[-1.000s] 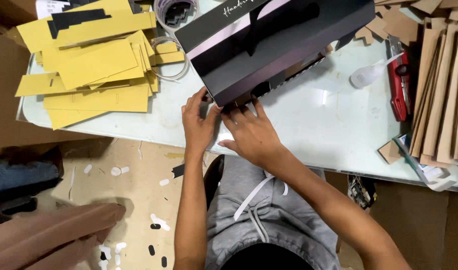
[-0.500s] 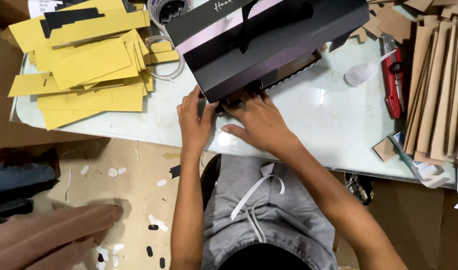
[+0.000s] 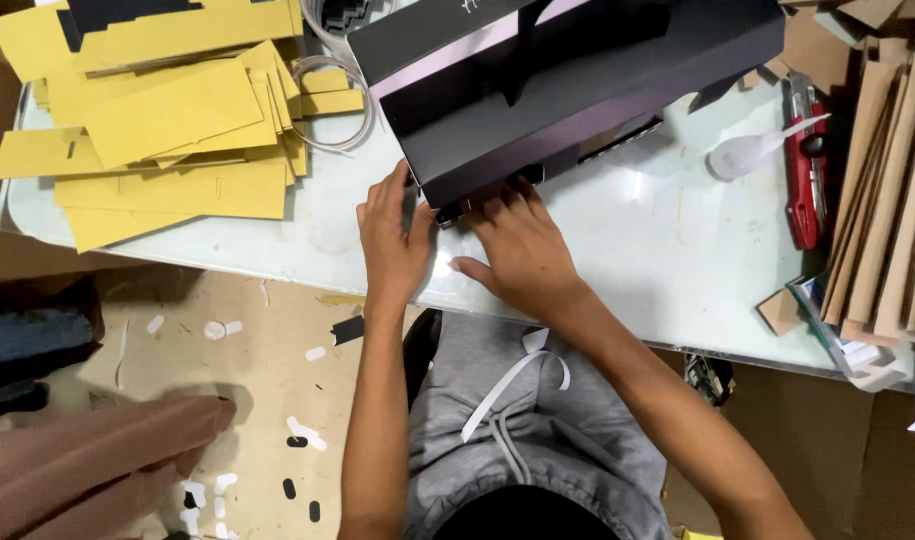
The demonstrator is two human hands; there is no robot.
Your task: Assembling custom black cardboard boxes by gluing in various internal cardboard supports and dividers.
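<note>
Hands (image 3: 457,245) on black bag (image 3: 567,90) | yellow cards (image 3: 177,120) left | red cutter (image 3: 805,165) right

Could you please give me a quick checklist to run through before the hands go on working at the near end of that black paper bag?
1. Left hand on the black bag near corner: ok.
2. Right hand fingertips at the bag's bottom edge: ok.
3. Bag lying flat on the table: ok.
4. Bottom flaps fully folded: cannot tell, hidden by the fingers.
5. Red utility knife apart from both hands: ok.
6. Yellow card pieces apart from the bag: ok.
</note>
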